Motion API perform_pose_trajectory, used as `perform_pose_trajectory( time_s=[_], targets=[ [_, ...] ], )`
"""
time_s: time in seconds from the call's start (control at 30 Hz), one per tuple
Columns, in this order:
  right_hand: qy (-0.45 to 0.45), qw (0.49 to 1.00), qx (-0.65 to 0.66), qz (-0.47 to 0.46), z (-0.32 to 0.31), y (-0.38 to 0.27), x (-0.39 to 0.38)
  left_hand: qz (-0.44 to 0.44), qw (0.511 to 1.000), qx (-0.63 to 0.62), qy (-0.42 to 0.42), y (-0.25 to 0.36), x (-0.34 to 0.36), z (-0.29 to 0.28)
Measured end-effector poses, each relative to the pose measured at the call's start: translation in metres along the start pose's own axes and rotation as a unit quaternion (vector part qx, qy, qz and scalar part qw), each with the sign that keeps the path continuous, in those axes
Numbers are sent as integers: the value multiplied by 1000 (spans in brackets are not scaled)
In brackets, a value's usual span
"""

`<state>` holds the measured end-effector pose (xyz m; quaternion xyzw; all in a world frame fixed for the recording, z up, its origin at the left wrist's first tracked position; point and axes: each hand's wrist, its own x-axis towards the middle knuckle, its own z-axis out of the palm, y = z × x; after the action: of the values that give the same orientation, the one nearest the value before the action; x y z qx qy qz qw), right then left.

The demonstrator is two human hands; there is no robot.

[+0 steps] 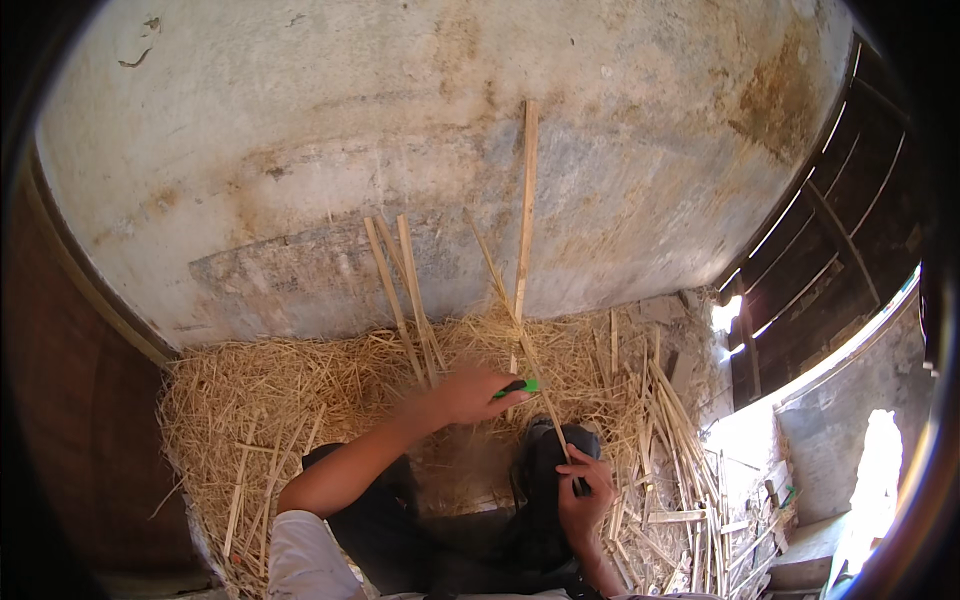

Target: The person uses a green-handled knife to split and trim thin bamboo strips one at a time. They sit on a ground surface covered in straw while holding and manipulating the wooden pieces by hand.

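My left hand (478,394), slightly blurred, is closed around a small green and black hand tool (520,388) whose working end I cannot make out. The tool is close beside a long thin wooden strip (546,402) that slants from the wall down to my right knee. My right hand (585,492) grips the strip's lower end over the dark trouser leg (540,475). A dark patch shows between the right fingers; I cannot tell what it is.
A wider wooden lath (527,190) leans upright against the stained wall (640,130). Several thinner strips (410,265) lean left of it. Straw-like shavings (290,385) cover the floor. Loose sticks (690,460) pile up at the right, near a dark slatted wall (820,220).
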<state>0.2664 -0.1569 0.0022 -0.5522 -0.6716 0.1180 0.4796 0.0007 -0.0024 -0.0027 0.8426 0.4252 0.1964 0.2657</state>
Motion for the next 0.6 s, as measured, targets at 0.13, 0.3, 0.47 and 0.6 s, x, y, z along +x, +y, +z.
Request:
perform_pose_trajectory(
  time_s=[0.13, 0.3, 0.47, 0.6],
  targets=[
    [-3, 1000, 4, 1, 2, -2, -2, -22, 1000, 8, 15, -8, -1, 5],
    [-2, 1000, 4, 7, 1, 0, -1, -93, 992, 19, 84, -34, 10, -16],
    [3, 1000, 4, 3, 3, 3, -2, -72, 995, -11, 72, -25, 8, -12],
    [3, 1000, 4, 8, 2, 0, -1, -14, 1000, 0, 21, 3, -2, -5]
  ],
)
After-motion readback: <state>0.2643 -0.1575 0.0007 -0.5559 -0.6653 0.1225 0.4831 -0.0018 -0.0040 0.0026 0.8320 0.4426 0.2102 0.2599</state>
